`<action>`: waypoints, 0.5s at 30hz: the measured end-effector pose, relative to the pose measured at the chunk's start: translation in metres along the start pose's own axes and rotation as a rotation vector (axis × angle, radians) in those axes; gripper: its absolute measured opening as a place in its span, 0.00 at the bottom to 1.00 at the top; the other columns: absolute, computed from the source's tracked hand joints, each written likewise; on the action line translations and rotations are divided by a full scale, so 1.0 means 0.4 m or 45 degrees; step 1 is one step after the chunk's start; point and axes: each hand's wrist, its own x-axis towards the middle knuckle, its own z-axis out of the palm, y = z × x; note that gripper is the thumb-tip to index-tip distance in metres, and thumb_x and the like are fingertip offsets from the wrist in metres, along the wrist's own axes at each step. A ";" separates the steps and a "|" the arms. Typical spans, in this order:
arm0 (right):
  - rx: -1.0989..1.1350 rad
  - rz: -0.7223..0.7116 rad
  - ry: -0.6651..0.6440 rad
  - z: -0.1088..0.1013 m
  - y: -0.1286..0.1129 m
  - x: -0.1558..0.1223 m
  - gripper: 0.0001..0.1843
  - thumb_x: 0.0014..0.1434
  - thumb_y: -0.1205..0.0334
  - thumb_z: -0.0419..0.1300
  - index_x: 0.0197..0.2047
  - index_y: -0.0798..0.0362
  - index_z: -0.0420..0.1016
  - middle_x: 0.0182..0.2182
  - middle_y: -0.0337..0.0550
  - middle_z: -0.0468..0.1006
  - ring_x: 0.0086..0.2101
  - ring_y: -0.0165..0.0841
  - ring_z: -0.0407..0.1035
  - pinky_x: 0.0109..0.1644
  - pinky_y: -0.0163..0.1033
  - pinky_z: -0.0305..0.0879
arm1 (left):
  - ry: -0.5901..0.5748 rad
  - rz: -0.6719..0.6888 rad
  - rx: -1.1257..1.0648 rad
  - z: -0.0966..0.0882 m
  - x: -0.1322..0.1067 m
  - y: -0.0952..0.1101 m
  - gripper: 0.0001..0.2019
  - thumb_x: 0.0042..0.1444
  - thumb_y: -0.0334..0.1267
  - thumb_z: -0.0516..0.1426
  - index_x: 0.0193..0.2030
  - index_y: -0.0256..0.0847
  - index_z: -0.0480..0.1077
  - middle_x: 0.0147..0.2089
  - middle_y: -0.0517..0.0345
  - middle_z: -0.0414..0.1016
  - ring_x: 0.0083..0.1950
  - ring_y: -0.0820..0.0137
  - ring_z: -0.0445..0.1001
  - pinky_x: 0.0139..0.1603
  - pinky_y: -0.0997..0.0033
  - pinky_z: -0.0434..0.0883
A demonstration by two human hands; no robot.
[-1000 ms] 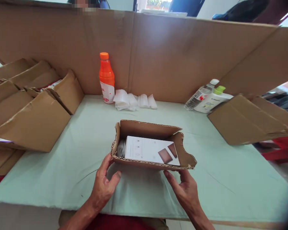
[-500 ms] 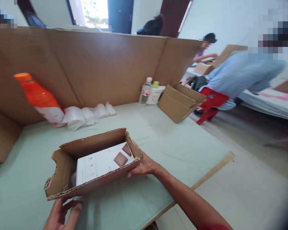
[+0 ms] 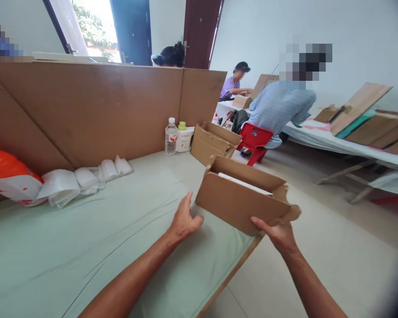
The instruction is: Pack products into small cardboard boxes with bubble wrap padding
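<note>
An open-topped cardboard box (image 3: 232, 203) is at the table's right corner, tilted a little, with the edge of a white box (image 3: 243, 184) showing inside it. My right hand (image 3: 280, 234) grips the cardboard box at its near right end, thumb on the front wall and the other fingers hidden underneath. Just left of the box, my left hand (image 3: 185, 219) holds nothing, its fingers stretched out and the thumb apart. Right behind the held box stands another cardboard box (image 3: 207, 145) with raised flaps.
A clear water bottle (image 3: 171, 137) and a white bottle with a green cap (image 3: 185, 138) stand by the cardboard partition (image 3: 119, 115). Bubble wrap rolls (image 3: 61, 187) and an orange-white bag (image 3: 11, 176) lie at left. A person in blue (image 3: 275, 106) sits on a red chair (image 3: 256, 139).
The cardboard box with the white box inside has gone from the table's middle to its right corner and turned. My left hand has moved right. The view has swung right.
</note>
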 end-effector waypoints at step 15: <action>-0.177 -0.050 0.343 -0.015 0.075 0.227 0.50 0.38 0.38 0.73 0.60 0.54 0.64 0.55 0.58 0.73 0.51 0.49 0.71 0.52 0.54 0.69 | -0.170 0.093 0.194 -0.064 -0.257 -0.148 0.25 0.54 0.33 0.56 0.60 0.44 0.72 0.68 0.44 0.68 0.67 0.55 0.68 0.66 0.48 0.67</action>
